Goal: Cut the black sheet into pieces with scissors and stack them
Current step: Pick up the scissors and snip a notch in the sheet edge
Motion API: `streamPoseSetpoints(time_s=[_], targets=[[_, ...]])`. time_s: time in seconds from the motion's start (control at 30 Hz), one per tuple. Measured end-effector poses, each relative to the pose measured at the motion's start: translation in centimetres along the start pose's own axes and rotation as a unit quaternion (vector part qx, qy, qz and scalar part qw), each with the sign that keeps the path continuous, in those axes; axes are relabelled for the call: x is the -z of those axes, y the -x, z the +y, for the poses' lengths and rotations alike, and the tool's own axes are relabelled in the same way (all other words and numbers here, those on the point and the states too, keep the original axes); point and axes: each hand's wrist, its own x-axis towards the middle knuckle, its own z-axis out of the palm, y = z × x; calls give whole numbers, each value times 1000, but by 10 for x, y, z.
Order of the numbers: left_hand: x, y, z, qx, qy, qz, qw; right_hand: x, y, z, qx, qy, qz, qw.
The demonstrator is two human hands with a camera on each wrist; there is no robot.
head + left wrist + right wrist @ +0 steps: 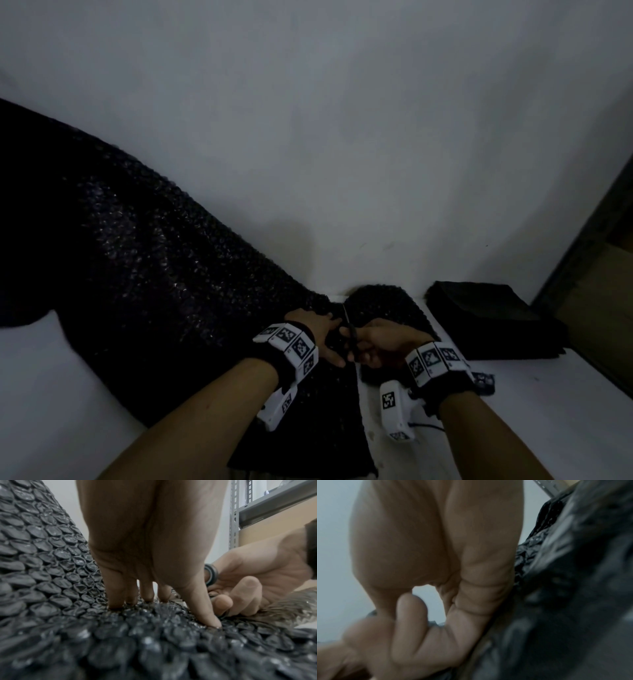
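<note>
A long black bubble-wrap sheet (144, 267) runs from the far left down to the table's front edge. My left hand (325, 334) presses flat on it with straight fingers (147, 595), just left of the cut line. My right hand (376, 346) grips the scissors (349, 330), whose blades point away from me into the sheet. The scissors' dark finger loop (211, 574) shows around a right-hand finger in the left wrist view. The partly cut strip (387, 308) lies under and to the right of my right hand (426, 615). A stack of black cut pieces (493, 318) sits at the right.
The white table (548, 411) meets a white wall (342, 137) behind. A metal shelf upright (234, 520) with cardboard stands at the right. A small tagged marker block (484, 378) lies on the table by my right wrist.
</note>
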Motion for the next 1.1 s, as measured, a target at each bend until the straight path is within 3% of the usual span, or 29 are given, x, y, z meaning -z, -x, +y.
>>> streamPoseSetpoints(time_s=[0.2,0.37,0.53,0.7,1.1], targets=[[0,-1,-1,4,-7,0,1000,-4,-1,6,35,-9,27,999],[-5,-4,-3,2,10,24,1000,3,-1,2,17,-16,19,1000],[-7,-11,-5,22,6,-4,1000,3,-8,-5,10,-4,15,1000],[-7,-12,-6,20,11,2,1000,6,-10,-3,33,-1,14,999],[-6,-8,-2,14,11,11,1000,8,-10,-4,-2,-24,7,1000]])
